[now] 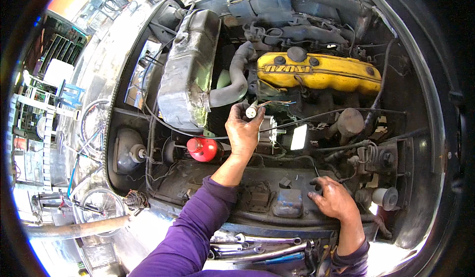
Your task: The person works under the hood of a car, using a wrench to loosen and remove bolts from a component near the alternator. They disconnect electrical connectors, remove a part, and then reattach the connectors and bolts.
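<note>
My left hand (242, 131) is raised over the engine bay, its fingers pinching a small round whitish connector (252, 111). Several thin coloured wires (277, 102) stick out of the connector to the right, their ends loose. Lower right, my right hand (332, 198) hovers by the inner fender panel with fingers bent and apart, and no object shows in it. A thin black cable (315, 165) ends close to its fingertips. Beside that hand sits a blue box-shaped part (288, 202). A red rounded part (204, 149) lies left of my left wrist.
A yellow valve cover (321, 71) tops the engine. A grey radiator tank (188, 69) with a bent hose (237, 79) stands at left. Several wrenches (267, 239) lie along the near edge. A thin cable (326, 114) crosses the bay. Bicycles (101, 205) stand outside at left.
</note>
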Demonstrator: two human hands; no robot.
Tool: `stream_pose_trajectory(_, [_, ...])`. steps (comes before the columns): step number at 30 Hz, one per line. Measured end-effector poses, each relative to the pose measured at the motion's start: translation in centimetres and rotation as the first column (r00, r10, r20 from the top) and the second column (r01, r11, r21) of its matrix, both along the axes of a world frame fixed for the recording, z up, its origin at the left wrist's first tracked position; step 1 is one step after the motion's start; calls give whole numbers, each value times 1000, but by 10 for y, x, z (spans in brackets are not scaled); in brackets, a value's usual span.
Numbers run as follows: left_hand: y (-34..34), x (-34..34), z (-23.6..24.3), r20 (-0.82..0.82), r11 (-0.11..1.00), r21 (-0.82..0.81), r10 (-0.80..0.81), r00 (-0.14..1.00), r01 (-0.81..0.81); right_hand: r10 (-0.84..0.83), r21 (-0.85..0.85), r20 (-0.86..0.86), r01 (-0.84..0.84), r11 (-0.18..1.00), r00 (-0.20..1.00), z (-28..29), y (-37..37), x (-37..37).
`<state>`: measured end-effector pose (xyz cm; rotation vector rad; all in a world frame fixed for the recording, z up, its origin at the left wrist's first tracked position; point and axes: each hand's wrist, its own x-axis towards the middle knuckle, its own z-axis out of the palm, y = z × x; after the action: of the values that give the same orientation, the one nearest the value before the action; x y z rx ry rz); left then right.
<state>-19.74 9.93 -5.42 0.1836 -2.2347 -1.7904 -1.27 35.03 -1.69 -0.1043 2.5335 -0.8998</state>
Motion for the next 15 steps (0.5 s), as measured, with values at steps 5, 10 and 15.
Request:
stream_pose_trajectory(5, [1,1,3,12,1000,19,-7,1000,7,-6,-15,26,6,1000,1000,2,0,-1])
stream_pose_trajectory(10, [0,1,1,30,1000,16,-18,999,18,-12,11,69,11,1000,998,3,0,-2])
stream_pose_trajectory(15, [0,0,-2,41,999,35,-31,999,30,-12,-1,72,12,1000,997,3,-1,-2])
